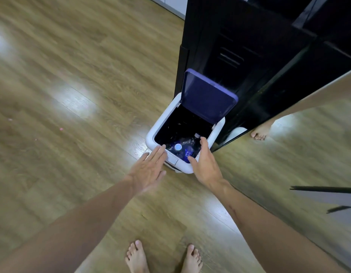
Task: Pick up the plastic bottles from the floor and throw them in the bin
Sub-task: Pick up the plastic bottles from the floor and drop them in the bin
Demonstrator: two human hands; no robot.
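— Where is the bottle (pixel 183 147)?
— Inside the bin (pixel 151 134), lid (pixel 207 95) raised. Both grips are released: left hand (pixel 149 170), right hand (pixel 205 164).
— And now?
— Hands should be withdrawn clear; a second bottle seems glimpsed, dimly.

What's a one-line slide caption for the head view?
Both hands, left and right, open over the lidded bin, plastic bottles already inside.
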